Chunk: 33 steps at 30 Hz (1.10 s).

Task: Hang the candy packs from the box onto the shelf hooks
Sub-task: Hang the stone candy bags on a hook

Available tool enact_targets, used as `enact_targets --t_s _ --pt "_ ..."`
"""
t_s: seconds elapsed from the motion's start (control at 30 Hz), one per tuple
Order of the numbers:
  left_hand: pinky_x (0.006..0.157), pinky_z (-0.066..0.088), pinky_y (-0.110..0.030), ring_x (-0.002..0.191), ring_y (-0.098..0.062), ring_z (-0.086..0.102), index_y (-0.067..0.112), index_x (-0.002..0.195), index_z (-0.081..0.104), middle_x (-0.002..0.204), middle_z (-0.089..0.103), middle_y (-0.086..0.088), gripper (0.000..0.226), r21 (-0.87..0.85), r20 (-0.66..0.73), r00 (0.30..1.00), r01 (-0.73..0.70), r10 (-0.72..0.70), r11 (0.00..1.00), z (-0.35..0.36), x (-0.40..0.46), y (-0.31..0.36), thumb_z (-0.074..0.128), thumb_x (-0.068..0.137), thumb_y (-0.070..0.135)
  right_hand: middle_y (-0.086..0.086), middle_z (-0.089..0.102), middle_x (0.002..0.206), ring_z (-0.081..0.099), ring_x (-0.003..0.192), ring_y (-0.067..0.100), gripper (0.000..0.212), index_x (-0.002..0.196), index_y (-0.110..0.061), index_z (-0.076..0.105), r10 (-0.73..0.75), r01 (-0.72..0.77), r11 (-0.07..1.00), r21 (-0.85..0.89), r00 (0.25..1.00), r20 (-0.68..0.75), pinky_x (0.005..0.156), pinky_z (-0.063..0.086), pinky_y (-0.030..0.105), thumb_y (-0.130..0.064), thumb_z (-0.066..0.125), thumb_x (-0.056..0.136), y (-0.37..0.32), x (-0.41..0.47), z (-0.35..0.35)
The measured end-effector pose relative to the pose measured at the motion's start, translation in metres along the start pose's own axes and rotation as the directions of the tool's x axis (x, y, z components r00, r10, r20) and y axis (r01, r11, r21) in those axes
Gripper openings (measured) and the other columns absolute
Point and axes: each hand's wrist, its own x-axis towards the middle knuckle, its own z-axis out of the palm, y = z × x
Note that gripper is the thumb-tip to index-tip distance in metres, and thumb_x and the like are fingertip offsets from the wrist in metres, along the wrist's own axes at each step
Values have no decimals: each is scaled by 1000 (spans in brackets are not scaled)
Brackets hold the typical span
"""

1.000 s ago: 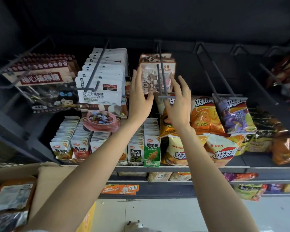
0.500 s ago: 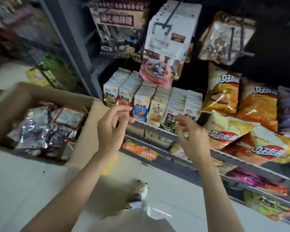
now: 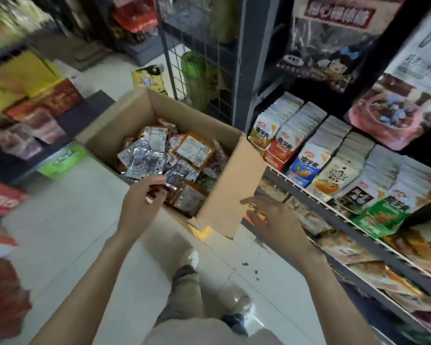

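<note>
The left hand (image 3: 141,202) has come down from the shelf hooks and now hangs over the near edge of the cardboard box (image 3: 224,195), fingers loosely curled above the candy packs (image 3: 159,158) and holding nothing. The right hand (image 3: 269,215) has dropped too and hovers just beside the box's near right corner, in front of the lower shelf (image 3: 346,220), fingers relaxed and spread, also holding nothing. A second ago both hands were raised at a hook with a pack on it; half a second ago they were swinging down and left as the view turned toward the box. That suggests one pack is hung and the next round begins. The packs lie in a loose heap filling the box, which stands on the floor against the shelf's left end. Next likely comes picking one pack from the near side of the heap.
</note>
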Motion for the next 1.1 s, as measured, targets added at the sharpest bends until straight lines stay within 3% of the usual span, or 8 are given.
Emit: enact_targets --t_s 0.17,0.3,0.43,0.57,0.67,0.83,0.97,1.1 --pt "84 45 -27 97 -10 55 19 105 65 105 63 9 21 10 99 992 79 -80 997 -21 86 -51 65 87 7 -6 67 107 55 76 0 23 114 -22 67 -24 24 999 36 1000 8 67 43 18 -15 57 95 -30 93 29" --pt "88 42 -24 102 -15 57 14 114 64 112 63 1 29 91 200 975 80 -97 993 -26 153 -90 66 86 9 4 67 111 63 92 18 26 117 -18 65 72 -74 994 83 997 22 83 50 35 -11 59 93 -45 169 60" --pt "97 37 -22 115 -16 54 14 123 59 122 61 -1 39 183 317 947 -18 -41 983 -20 198 -117 68 85 9 8 56 133 50 123 29 32 126 -16 57 201 -204 979 16 976 87 101 40 36 -16 56 95 -45 222 84" --pt "106 40 -35 124 -19 49 17 132 52 131 55 -2 52 285 425 905 -113 -20 952 -5 222 -142 70 83 15 14 46 140 43 129 33 48 142 -16 41 346 -345 938 -26 930 122 107 37 43 -26 53 96 -27 263 113" --pt "109 34 -37 131 -22 40 19 140 42 142 46 -2 61 417 516 856 -224 -26 881 6 235 -155 69 85 26 12 23 155 14 145 35 58 150 -18 23 417 -404 909 -105 891 182 116 20 53 -35 45 99 -15 290 133" --pt "113 23 -40 139 -28 27 17 148 27 149 35 -7 75 534 635 768 -361 -80 765 18 246 -164 64 87 41 18 18 157 11 145 37 77 153 -8 6 421 -396 906 -151 882 211 119 13 48 -39 50 98 -6 317 157" --pt "113 24 -39 136 -26 28 19 144 33 144 39 -6 73 534 675 735 -429 -62 728 25 243 -173 69 84 39 20 14 155 7 144 38 103 153 -10 2 466 -414 874 -253 863 197 120 8 44 -50 67 84 -8 315 165" --pt "111 24 -39 135 -26 32 19 140 41 141 41 -8 60 561 683 726 -457 -75 690 28 241 -173 67 87 31 17 7 155 5 144 41 107 152 -21 7 494 -447 866 -223 832 253 118 13 51 -48 76 76 -4 314 164"
